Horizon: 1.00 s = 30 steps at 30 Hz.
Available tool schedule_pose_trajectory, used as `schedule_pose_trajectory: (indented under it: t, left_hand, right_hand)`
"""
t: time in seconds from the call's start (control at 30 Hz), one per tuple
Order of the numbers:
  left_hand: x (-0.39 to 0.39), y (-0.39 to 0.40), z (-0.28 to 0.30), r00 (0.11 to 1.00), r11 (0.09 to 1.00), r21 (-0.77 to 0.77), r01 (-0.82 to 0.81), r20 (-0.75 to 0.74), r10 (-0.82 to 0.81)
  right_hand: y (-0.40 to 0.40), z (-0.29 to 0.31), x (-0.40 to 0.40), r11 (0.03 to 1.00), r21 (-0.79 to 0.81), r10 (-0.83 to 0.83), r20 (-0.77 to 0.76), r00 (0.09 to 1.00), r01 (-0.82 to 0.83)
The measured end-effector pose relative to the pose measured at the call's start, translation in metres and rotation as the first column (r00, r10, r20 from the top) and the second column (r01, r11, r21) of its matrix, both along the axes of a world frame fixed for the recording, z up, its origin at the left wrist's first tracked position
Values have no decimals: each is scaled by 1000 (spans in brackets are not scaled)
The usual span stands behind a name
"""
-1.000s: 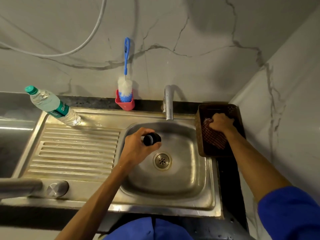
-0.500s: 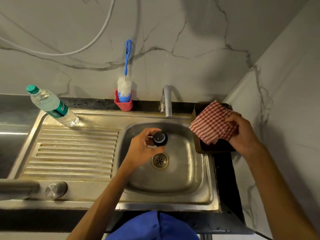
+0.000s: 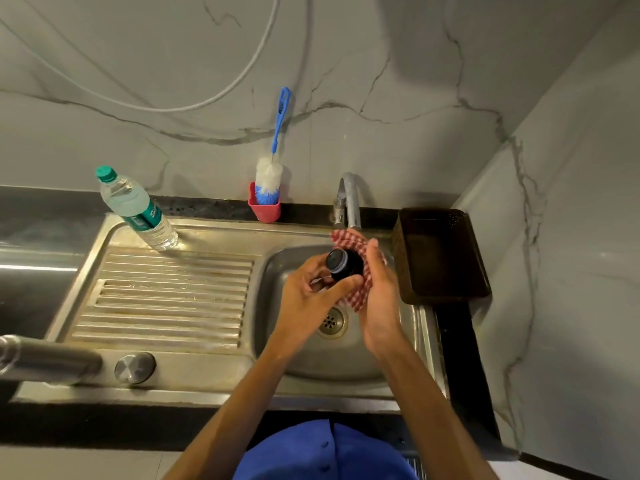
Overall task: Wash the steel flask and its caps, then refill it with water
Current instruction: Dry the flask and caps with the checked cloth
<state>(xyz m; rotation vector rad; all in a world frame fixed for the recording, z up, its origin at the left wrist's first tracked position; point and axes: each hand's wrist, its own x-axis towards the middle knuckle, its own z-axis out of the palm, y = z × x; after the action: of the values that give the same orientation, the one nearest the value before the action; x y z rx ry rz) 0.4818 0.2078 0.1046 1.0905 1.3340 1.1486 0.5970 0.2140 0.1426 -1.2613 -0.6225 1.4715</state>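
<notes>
My left hand (image 3: 313,296) grips a small black flask cap (image 3: 341,265) over the sink basin (image 3: 374,358). My right hand (image 3: 379,299) holds a red-and-white checked cloth (image 3: 349,240) wrapped against the cap's right side. The steel flask (image 3: 45,360) lies on its side at the front left of the sink's ledge, partly cut off by the frame edge. A round steel cap (image 3: 134,368) sits just to the right of the flask.
A tap (image 3: 349,199) stands behind the basin, with no water running. A brown plastic basket (image 3: 440,258) sits to the right. A blue bottle brush (image 3: 272,174) stands in a red holder (image 3: 265,211). A plastic water bottle (image 3: 138,209) stands at the back of the ribbed drainboard (image 3: 166,299).
My right hand lifted the checked cloth out of the brown basket and brought it left to the black cap. My left hand kept hold of the cap over the basin.
</notes>
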Motion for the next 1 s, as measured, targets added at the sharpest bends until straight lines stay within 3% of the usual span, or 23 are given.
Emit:
schedule_pose_trajectory:
  t: [0.13, 0.2, 0.27, 0.33, 0.37, 0.43, 0.5, 0.6, 0.7, 0.77, 0.83, 0.93, 1.0]
  left_hand:
    - [-12, 7, 4, 995, 999, 42, -22, -99, 27]
    - [-12, 8, 6, 998, 999, 29, -44, -48, 45]
    - [-10, 5, 10, 997, 999, 0, -40, 67, 39]
    - [-10, 2, 10, 994, 999, 22, -23, 103, 20]
    - [-12, 2, 10, 997, 999, 34, -19, 80, 16]
    - [-18, 4, 8, 1000, 998, 58, 13, -9, -13]
    - [-24, 7, 5, 987, 989, 95, 111, -125, -99]
    - [-33, 6, 3, 927, 948, 153, 281, -298, -227]
    - [-39, 2, 6, 926, 932, 149, 330, -242, -290]
    - [-40, 0, 9, 946, 930, 214, 299, -194, -260]
    - [-38, 0, 10, 957, 929, 289, 232, -239, -164]
    - [-33, 2, 15, 913, 961, 255, 108, -409, 6]
    - [-28, 1, 18, 903, 974, 227, 23, -423, 78]
  right_hand:
    - [-2, 2, -9, 995, 72, 56, 85, 995, -62]
    - [-11, -3, -14, 971, 223, 40, 220, 975, -90]
    - [-19, -11, -15, 876, 423, -35, 537, 843, -233]
    - [-21, -24, -10, 744, 503, -174, 781, 600, -440]
    - [-22, -26, -7, 721, 494, -193, 817, 543, -486]
    - [-22, -28, -2, 757, 444, -146, 830, 539, -479]
    - [-22, -23, 0, 841, 384, -58, 764, 642, -381]
    - [-12, -8, 6, 948, 228, 86, 483, 872, -220]
    - [-7, 10, 10, 989, -36, 151, 239, 959, -146]
    - [-9, 15, 7, 982, -167, 94, 39, 995, -86]
    - [-11, 18, 4, 969, -244, -12, -163, 987, -28]
    - [-20, 17, -3, 977, -213, -56, -352, 934, -22]
    - [-27, 11, -11, 992, -121, -29, -396, 918, -21]
